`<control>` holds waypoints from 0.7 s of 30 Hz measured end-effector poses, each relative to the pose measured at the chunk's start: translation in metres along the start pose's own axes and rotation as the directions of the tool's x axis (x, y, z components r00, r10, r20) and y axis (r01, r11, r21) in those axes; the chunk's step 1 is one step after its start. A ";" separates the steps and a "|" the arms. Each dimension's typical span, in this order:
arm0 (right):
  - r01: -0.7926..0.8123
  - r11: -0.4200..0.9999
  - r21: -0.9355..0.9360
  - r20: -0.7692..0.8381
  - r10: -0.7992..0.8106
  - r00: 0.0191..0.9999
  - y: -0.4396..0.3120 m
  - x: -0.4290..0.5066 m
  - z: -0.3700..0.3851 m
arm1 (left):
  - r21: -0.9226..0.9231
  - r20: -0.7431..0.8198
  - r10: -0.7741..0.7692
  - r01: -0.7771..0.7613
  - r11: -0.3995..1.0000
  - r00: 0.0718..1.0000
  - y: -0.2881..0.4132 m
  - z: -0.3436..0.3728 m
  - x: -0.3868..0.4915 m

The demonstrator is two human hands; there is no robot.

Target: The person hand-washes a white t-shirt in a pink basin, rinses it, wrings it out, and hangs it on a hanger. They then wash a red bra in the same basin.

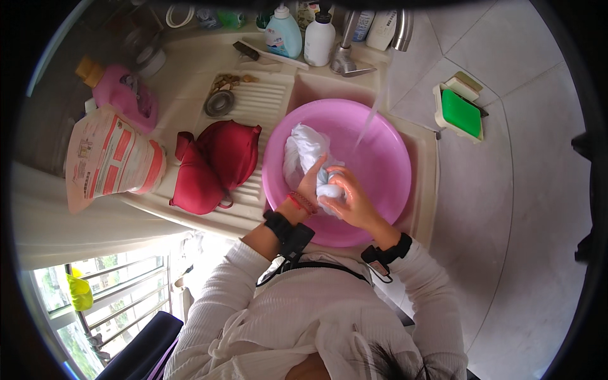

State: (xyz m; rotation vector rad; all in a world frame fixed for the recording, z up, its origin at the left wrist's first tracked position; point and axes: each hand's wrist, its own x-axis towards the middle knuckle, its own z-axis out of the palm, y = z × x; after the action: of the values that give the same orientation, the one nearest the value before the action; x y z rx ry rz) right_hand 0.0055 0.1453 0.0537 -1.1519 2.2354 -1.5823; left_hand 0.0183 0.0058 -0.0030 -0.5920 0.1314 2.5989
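Observation:
A pink plastic basin sits in the sink, and a thin stream of water falls into it from the metal faucet. White wet cloth lies bunched at the basin's left side. Over the basin, my right hand is curled around a wadded part of white cloth. My left hand, with red bracelets at the wrist, is held against the same wad, its palm turned towards it and the thumb raised. Whether the left fingers close on the cloth is hidden.
Left of the basin, a red bra lies on the ribbed drainboard near a metal drain strainer. Beyond stand a pink detergent bottle and a refill pouch. Pump bottles and a brush line the back; green soap is on the right wall.

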 end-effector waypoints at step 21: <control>0.085 0.687 -0.721 0.546 0.489 0.680 0.072 -0.009 -0.014 | 0.571 -0.393 0.289 -0.015 0.821 0.873 0.009 -0.039 0.000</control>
State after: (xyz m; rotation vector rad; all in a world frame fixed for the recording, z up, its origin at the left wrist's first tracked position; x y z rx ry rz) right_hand -0.0313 0.1713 -0.0045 -1.2535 2.2589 -0.0105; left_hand 0.0288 -0.0094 -0.0380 -0.9939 1.0967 2.3302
